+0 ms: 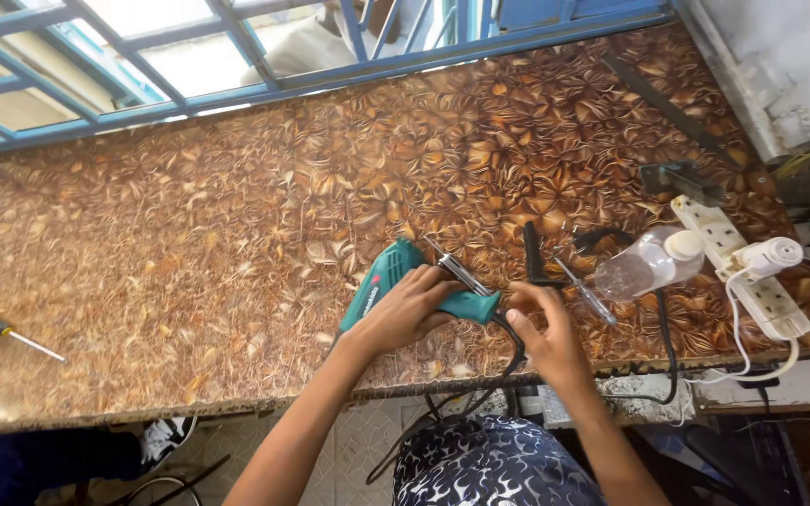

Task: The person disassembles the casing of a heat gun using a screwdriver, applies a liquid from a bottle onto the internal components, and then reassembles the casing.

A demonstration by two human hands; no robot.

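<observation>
Screwdriver point(7, 331) lies far left on patterned worktop point(236, 215). Left hand point(405, 309) closed over teal power tool point(396, 281) at centre front edge. Right hand point(546, 333) half-curled beside its handle; grasp cannot be told. Clear bottle point(644, 262), white power strip point(742, 267) right.

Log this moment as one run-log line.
left hand: gripping teal power tool | right hand: at tool's cord end, fingers curled | surface: patterned countertop | nearby: clear bottle, power strip, screwdriver
</observation>
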